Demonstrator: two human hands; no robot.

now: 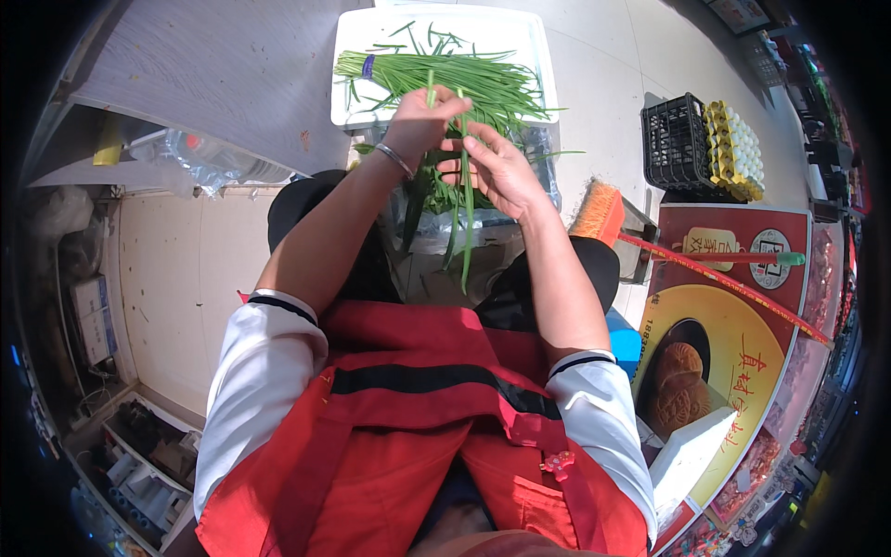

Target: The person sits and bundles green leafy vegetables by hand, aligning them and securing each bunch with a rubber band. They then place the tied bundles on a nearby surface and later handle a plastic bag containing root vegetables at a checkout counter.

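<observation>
Both my hands are close together over the near edge of a white tray [445, 12]. My left hand [421, 122], with a metal bangle at the wrist, pinches a short piece of green stalk between thumb and fingers. In my right hand [498, 163] a few long garlic chive leaves [466, 209] are held by the thumb, their tips hanging down towards me; its other fingers are spread. A bundle of garlic chives [445, 80], tied with a purple band [367, 67], lies across the tray among loose leaves. More greens lie in a plastic-lined container [487, 230] below my hands.
A broom with orange bristles [593, 209] rests at the right by my knee, its red handle crossing a printed sign board. Beyond it stand a black plastic crate [672, 143] and yellow trays of eggs [734, 150]. A grey panel [223, 63] borders the left side.
</observation>
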